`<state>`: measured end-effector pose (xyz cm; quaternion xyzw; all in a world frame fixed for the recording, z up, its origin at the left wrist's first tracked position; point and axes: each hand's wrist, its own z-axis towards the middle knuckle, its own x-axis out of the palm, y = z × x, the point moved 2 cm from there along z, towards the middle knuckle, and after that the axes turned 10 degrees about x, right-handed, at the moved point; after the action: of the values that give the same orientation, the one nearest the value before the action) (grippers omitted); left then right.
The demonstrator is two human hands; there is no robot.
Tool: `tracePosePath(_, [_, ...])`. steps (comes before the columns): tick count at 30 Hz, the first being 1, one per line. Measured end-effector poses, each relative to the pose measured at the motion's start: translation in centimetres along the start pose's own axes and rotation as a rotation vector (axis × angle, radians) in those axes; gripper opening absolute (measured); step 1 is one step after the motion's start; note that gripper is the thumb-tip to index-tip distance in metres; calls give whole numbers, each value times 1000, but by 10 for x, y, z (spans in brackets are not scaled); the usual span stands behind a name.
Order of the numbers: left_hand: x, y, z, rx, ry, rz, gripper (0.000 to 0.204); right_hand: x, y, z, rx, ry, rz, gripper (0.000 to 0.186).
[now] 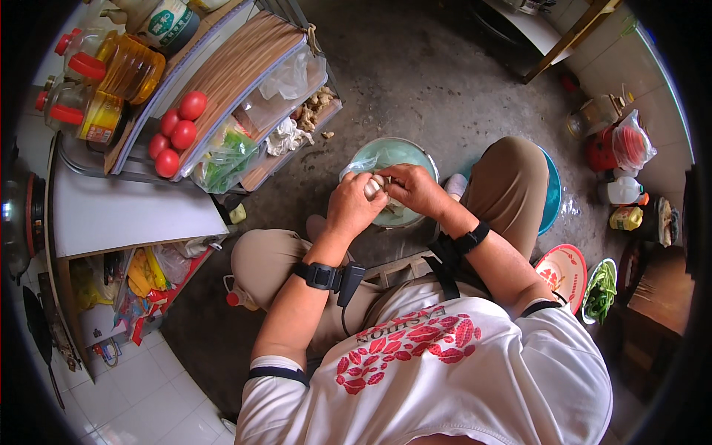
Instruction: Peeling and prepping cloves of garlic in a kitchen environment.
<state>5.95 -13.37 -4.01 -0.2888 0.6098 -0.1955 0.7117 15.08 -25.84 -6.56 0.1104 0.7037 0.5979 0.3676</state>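
My left hand (356,205) is closed round a whitish garlic bulb (373,187), holding it above a pale green basin (420,153). From the other side my right hand (413,187) pinches at the same bulb, its fingertips close to the left thumb. A clear plastic bag (366,162) lies in the basin's far left part, and pale scraps show below my hands. My fingers partly cover the bulb and hide the middle of the basin.
On the left, a rack holds tomatoes (184,134), bagged greens (225,154), ginger (315,104) and oil bottles (133,69). Right of my knee stand a blue basin (551,194), a red-and-white basin (561,268) and a bowl of green vegetables (601,293). A capped bottle (239,297) stands by my left leg.
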Motion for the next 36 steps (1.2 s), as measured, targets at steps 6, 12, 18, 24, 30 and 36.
tracePosePath(6, [-1,-1,0,6,10,9,34,-1,-4,2,6,48,66,20])
tracePosePath(12, [-1,-1,1,-26,18,6,35,-2,-3,-1,41,10,44,16])
tracePosePath(18, [6,6,1,130,-66,-145,35,2,-21,4,294,-48,223,15])
tracePosePath(24, [9,5,2,10,42,-495,31,3,-31,4,370,-92,187,16])
tracePosePath(30, [15,10,0,105,10,-720,30,5,-43,6,449,-30,-35,21])
tracePosePath(36, [11,12,2,183,-71,-424,30,-1,-25,-4,187,-188,-359,22])
